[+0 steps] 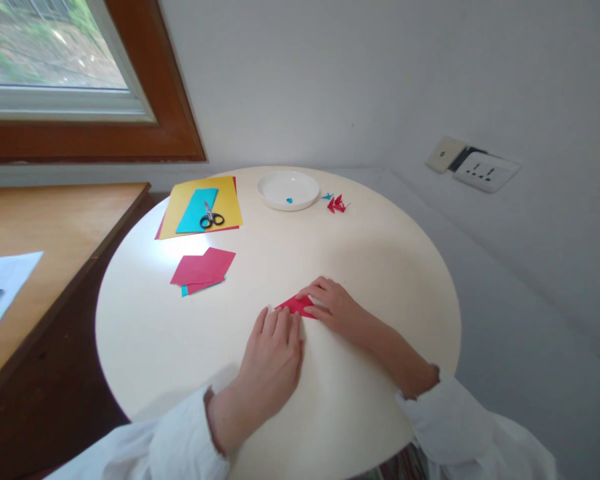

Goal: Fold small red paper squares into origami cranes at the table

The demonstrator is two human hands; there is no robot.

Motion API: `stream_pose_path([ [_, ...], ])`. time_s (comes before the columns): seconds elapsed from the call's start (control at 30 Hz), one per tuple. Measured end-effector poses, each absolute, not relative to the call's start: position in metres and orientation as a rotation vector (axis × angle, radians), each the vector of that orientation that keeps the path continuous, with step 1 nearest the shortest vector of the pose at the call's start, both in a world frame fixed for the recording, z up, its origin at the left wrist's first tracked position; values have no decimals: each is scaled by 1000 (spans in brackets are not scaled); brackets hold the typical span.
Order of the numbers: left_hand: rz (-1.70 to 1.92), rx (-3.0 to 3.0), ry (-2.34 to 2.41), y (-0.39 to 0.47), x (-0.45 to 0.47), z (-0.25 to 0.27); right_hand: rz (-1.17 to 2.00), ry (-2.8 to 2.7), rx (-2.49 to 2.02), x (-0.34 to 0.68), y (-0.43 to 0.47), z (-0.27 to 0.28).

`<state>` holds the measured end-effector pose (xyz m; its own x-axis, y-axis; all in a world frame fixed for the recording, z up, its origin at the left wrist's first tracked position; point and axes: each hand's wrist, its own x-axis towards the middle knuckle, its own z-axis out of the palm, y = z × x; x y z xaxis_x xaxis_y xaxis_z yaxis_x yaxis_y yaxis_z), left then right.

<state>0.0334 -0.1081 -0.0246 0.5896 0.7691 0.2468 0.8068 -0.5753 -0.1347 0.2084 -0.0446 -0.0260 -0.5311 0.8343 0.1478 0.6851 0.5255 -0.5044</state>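
Observation:
A small folded piece of red paper (296,305) lies flat near the middle of the round white table (190,353). My left hand (275,353) presses its close-set fingertips on the paper's near edge, and the parts beneath them are hidden. From the right side, my right hand (337,307) holds the paper's right end to the table, with thumb and forefinger on it and the other fingers curved over the far edge.
Left of the hands lie red paper pieces (200,268) over a blue one (184,291). Scissors (211,218) rest on blue paper (193,210) over yellow sheets (175,207). Behind stand a white dish (280,204) with a blue bit (289,201) inside and small red folded figures (337,204).

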Motion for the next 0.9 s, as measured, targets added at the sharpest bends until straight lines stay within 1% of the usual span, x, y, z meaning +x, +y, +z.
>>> stream_pose_path([
  [0.9, -302, -2441, -1332, -107, 27, -22, 566, -2372, -1295, 208, -47, -23],
])
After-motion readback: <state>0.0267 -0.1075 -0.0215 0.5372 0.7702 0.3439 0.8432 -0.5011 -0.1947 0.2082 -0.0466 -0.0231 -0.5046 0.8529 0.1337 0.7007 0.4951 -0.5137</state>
